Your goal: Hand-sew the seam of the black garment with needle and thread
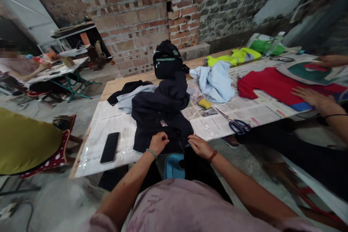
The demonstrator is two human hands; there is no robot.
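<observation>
A dark navy garment (154,123) lies bunched on the table before me, its near edge at the table's front. My left hand (158,143) is over that near edge, thumb and fingers closed in a pinch; what they hold, if anything, is too small to make out. At the garment's right corner, my right hand (200,147) has its fingertips closed on the cloth edge. A thin light line, perhaps thread, shows between the hands. To the left lies a black phone (110,147), and to the right are scissors (236,124) with dark blue handles.
Newspaper under clear film covers the table (92,141). A black backpack (167,59), light blue cloth (214,81), yellow sponge (204,104) and yellow vest (235,57) lie farther back. At right, another person's hands (312,98) work with an iron (307,70) on a red shirt (268,83).
</observation>
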